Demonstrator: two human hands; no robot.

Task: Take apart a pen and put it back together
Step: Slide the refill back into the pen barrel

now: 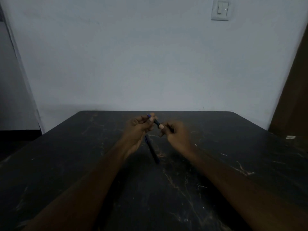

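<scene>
Dark blue plastic shows between the fingers (152,119): a short pen piece (156,122) is pinched at its far-left end by the left hand (138,129) and at its near-right end by the right hand (176,135), both raised above the table (216,164). A blue tip pokes out past the left hand. Just below, between the two hands, a long pen part (152,151) lies flat on the table, touching neither hand. From this I judge the pen is already split into at least two, so the taking apart is under way or done. Whether the held piece is being pulled apart or joined, I cannot tell. The long part is not yet refitted. A light switch (220,10) sits on the far wall.
</scene>
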